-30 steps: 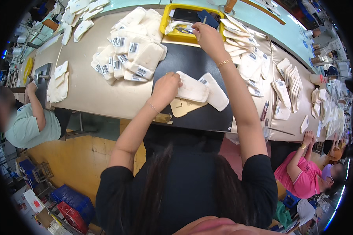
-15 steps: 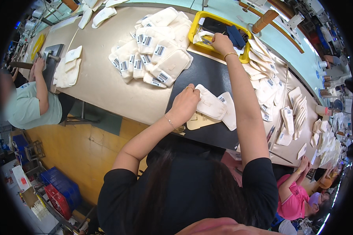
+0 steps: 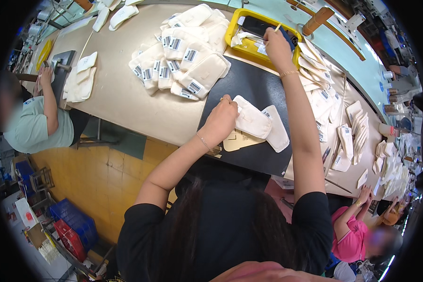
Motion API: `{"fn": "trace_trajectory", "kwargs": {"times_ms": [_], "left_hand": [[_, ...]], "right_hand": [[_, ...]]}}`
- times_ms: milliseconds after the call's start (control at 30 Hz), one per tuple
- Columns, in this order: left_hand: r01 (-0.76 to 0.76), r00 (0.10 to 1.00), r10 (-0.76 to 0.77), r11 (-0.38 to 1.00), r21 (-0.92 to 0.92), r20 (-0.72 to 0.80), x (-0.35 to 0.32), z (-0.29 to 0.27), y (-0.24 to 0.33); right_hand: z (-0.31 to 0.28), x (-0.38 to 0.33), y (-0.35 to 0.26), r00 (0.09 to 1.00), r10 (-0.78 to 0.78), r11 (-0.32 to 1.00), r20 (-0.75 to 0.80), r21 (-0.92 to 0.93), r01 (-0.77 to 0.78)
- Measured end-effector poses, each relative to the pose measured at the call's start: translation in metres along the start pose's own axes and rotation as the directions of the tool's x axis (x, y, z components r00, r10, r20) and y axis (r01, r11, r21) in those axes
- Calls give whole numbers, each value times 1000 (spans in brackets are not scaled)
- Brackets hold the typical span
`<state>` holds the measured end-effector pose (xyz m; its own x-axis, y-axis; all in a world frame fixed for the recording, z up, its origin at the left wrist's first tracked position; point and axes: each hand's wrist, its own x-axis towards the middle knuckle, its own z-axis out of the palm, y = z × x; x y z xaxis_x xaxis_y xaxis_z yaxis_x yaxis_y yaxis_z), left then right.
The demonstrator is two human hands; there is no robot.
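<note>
Black mat [image 3: 249, 89] | two cream pieces [image 3: 261, 123] | left hand [image 3: 221, 120] fingers pressing them | right hand [image 3: 275, 42] fingers pinching stick [image 3: 278, 28]

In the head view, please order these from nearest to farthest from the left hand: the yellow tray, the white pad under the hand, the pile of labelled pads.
1. White pad, touching the left hand, on the black mat.
2. Pile of labelled pads, beyond the hand, leftward.
3. Yellow tray, at the table's far side.

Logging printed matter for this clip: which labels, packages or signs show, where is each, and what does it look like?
Barcode labels: small white rectangles with black stripes, on the cream pads heaped behind the left hand.
More labels: same kind, on pads stacked right of the black mat.
Cards: white slips in the yellow tray, under the right hand.
</note>
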<state>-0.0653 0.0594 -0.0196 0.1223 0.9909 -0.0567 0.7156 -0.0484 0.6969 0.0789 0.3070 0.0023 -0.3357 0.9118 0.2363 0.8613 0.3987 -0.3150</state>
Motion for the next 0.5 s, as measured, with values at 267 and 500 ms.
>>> {"fn": "trace_trajectory", "kwargs": {"times_ms": [267,500], "left_hand": [[-19,1000,19,999,-31,-5,2,-1,-9],[-46,999,45,999,-20,-4,4,-3,-10]], "right_hand": [[-65,-160,-40,990,3,789,142,608,-90],[-43,-235,-53,993,55,885,103,456,-96]]}}
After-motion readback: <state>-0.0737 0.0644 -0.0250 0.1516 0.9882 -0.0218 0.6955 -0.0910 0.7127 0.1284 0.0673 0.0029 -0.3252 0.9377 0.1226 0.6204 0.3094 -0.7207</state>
